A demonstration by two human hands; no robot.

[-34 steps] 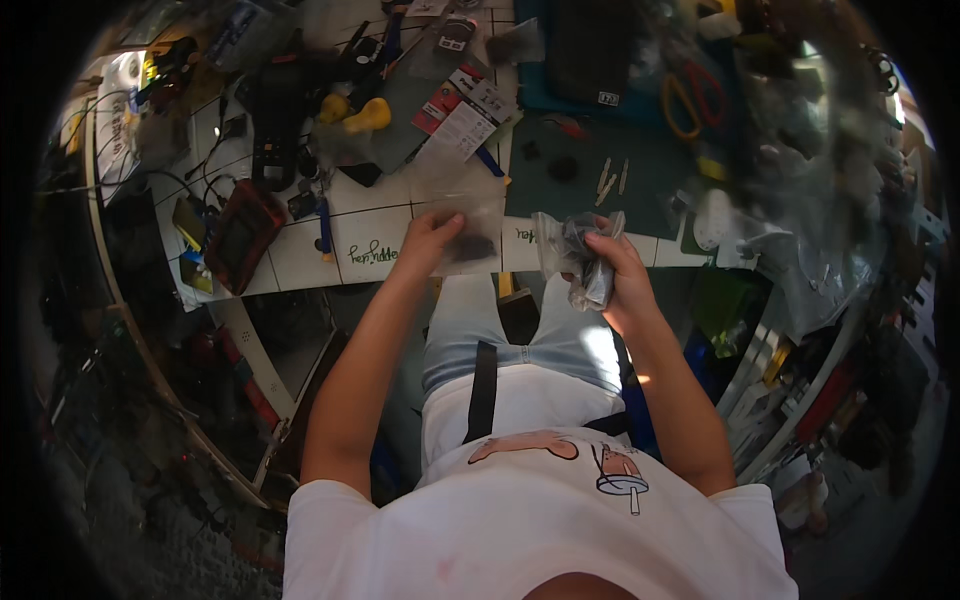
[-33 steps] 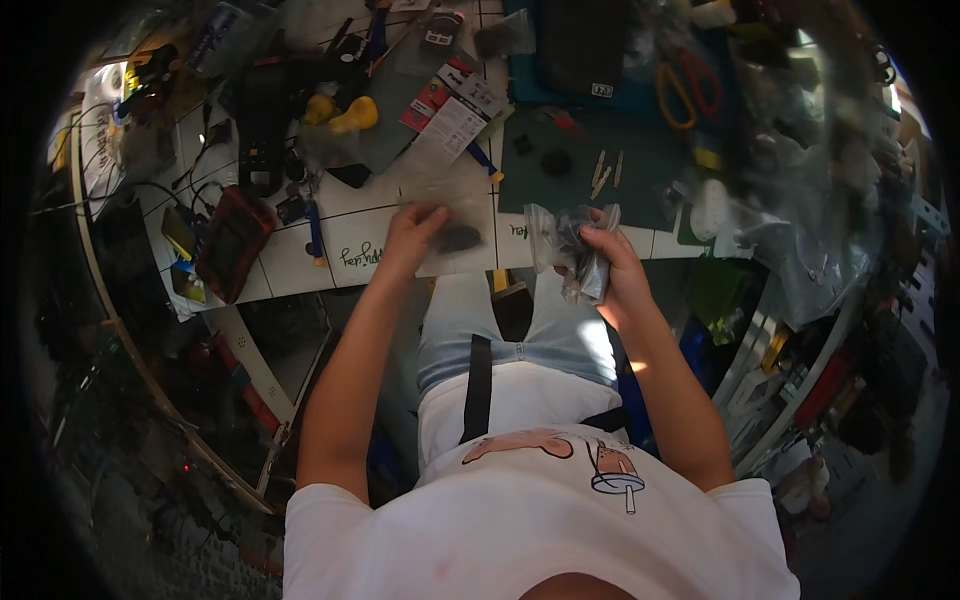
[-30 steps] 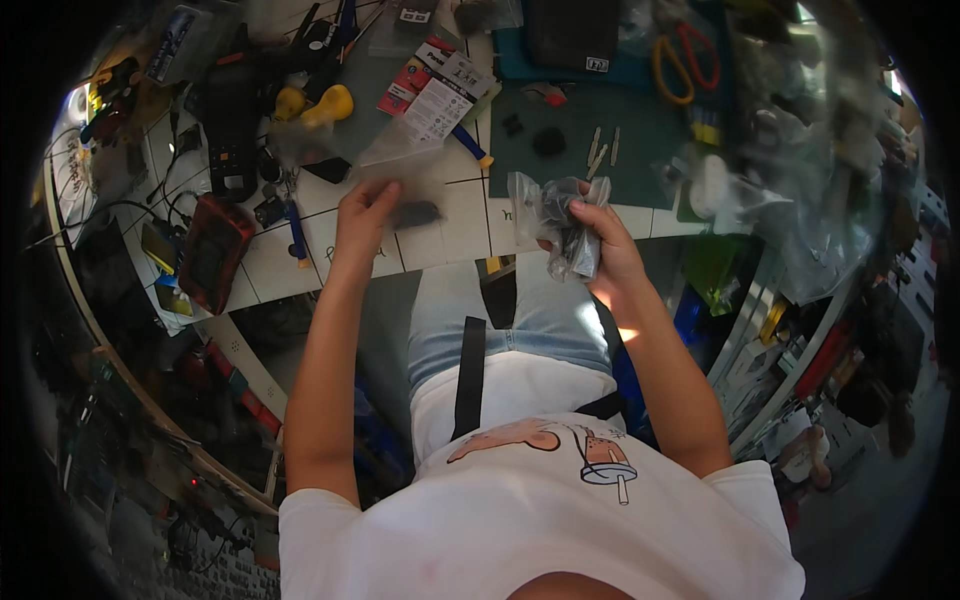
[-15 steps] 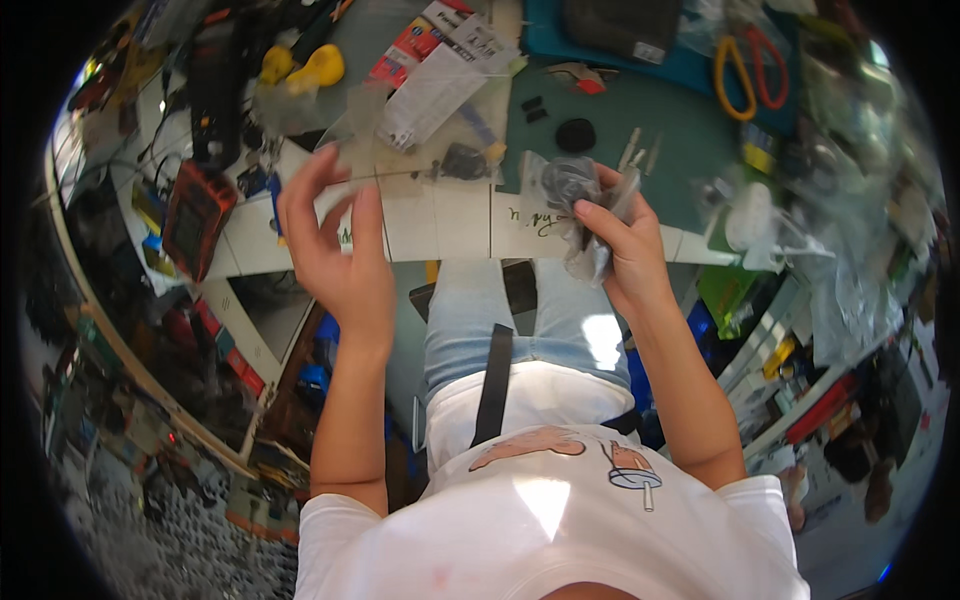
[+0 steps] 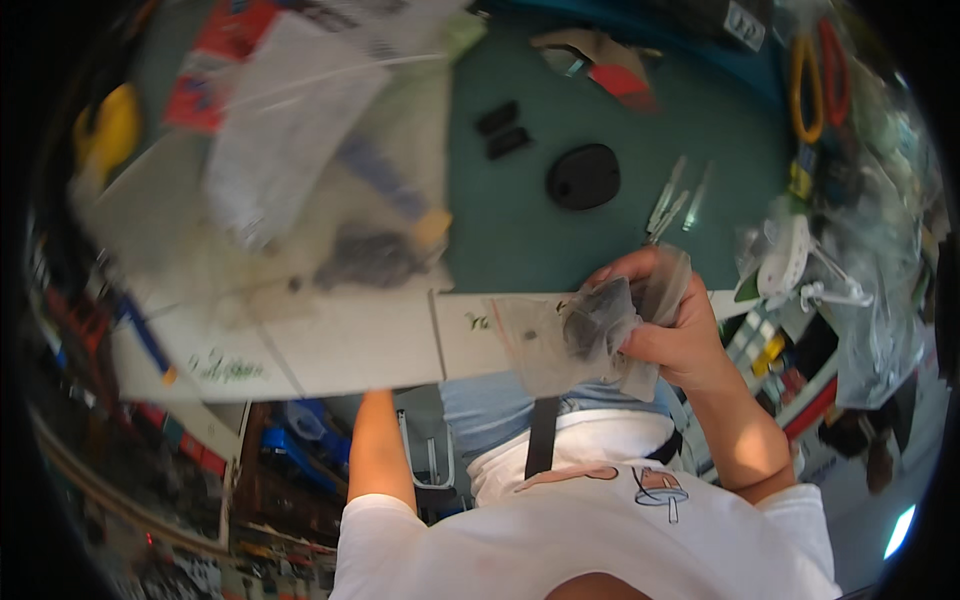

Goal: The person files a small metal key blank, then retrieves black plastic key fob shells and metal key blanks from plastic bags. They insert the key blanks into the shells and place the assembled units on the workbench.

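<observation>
My right hand (image 5: 672, 325) is closed around clear plastic bags (image 5: 585, 335), one with dark pieces inside, over the table's front edge. Beyond it on the green mat lies a black oval key-fob-like case (image 5: 583, 177). Two small black pieces (image 5: 502, 130) are to the left of that case. Thin silver tools (image 5: 668, 200) rest just past my right hand. Only my left forearm (image 5: 381, 450) shows; it goes beneath the table edge, which hides the hand.
On the left are a blurred dark item in clear plastic (image 5: 370, 258), white paper packaging (image 5: 290, 120) and a yellow-handled tool (image 5: 112, 130). Scissors with yellow and red handles (image 5: 806, 90) are at the far right, above a white plastic object (image 5: 785, 257) and clear bags.
My left hand has dropped from above the table to below its edge, out of sight. My right hand still holds the bags. The view has shifted closer to the table.
</observation>
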